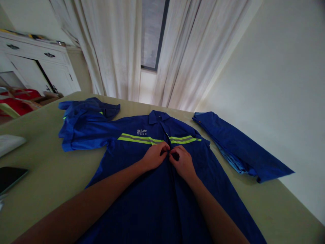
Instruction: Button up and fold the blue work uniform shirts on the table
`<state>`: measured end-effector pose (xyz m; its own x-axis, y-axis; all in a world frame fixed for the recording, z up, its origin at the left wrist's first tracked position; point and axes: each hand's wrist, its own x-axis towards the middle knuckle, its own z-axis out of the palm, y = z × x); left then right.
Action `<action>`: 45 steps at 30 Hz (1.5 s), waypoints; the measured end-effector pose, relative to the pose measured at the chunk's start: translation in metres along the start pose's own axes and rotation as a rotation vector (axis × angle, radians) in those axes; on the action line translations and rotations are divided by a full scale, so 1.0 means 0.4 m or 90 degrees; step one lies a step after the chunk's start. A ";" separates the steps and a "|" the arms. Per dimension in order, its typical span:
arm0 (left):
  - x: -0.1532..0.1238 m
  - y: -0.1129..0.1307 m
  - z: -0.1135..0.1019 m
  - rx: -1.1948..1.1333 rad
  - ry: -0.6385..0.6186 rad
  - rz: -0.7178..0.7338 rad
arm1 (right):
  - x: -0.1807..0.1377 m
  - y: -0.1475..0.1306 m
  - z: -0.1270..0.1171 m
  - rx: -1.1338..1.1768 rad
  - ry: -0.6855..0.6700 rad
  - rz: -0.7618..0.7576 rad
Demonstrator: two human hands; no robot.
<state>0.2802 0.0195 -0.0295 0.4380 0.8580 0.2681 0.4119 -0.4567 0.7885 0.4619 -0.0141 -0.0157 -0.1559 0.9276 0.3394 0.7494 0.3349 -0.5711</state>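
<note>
A blue work jacket [142, 189] lies spread face up, collar away from me, with yellow-green and grey reflective strips and a white logo across the chest. My left hand [156, 156] pinches the front opening just below the strip. Close beside it, my right hand [182, 160] has thumb and finger closed on the other side of the same opening. The fingertips nearly meet at the placket. Any button or fastener between them is too small and dark to make out. Above the hands the front edges part slightly up to the collar.
The jacket lies on a pale table [56, 183]. Crumpled blue clothing [87, 117] sits at the far left, and folded blue garments [236, 145] at the right by the wall. A phone [11, 178] and a white object [10, 144] are at the left edge. Curtains [116, 51] hang behind.
</note>
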 end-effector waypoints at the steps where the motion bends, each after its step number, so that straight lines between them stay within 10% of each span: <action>1: 0.000 -0.001 0.001 0.017 0.007 0.005 | -0.001 0.000 0.001 -0.006 0.006 -0.003; 45: 0.006 -0.008 -0.002 0.022 0.030 -0.007 | -0.007 -0.001 0.008 -0.042 0.025 -0.048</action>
<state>0.2791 0.0232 -0.0308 0.3955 0.8725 0.2867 0.4436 -0.4549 0.7722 0.4599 -0.0162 -0.0188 -0.1892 0.8924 0.4096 0.7775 0.3910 -0.4926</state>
